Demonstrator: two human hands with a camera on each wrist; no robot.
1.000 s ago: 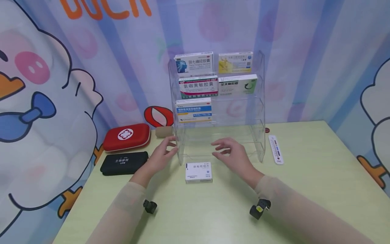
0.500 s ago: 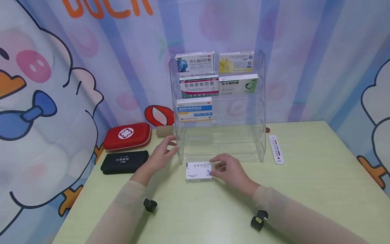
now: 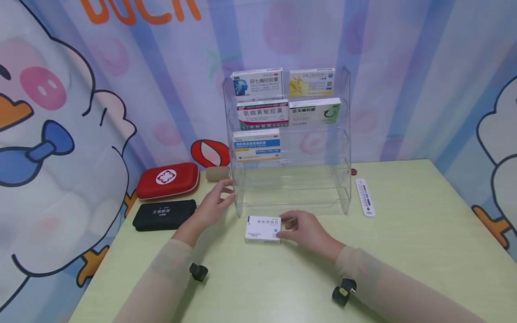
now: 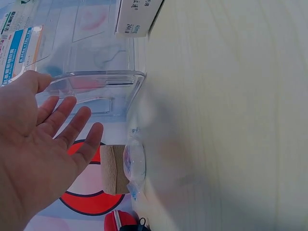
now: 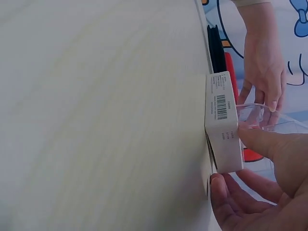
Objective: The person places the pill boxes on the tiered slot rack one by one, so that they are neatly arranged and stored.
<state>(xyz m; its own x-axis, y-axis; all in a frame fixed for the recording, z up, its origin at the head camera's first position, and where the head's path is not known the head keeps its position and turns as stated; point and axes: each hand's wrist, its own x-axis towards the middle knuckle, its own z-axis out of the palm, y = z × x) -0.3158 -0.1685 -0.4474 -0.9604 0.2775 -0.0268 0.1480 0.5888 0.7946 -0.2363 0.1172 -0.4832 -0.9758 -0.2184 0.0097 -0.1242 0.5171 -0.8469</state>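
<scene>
We see a small white medicine box (image 3: 263,229) with blue print and a barcode on its side lying flat on the pale green worktop (image 3: 404,251), just in front of the clear acrylic rack (image 3: 343,188). Our right hand (image 3: 304,229) pinches its right end between thumb and fingers, while our left hand (image 3: 212,204) hovers open beside the rack's left wall, holding nothing. The box's small print is too fine to read, and the right wrist view cuts off most of the gripping fingers.

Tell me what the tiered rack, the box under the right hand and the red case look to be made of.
Tiered rack: clear acrylic or a similar hard plastic, glossy; the curtain shows through it. White box, pinched by the right hand: thin printed cardboard, with sharp folded edges and a barcode. Red case: probably fabric-covered moulded shell, with rounded edges and a matte look.
</scene>
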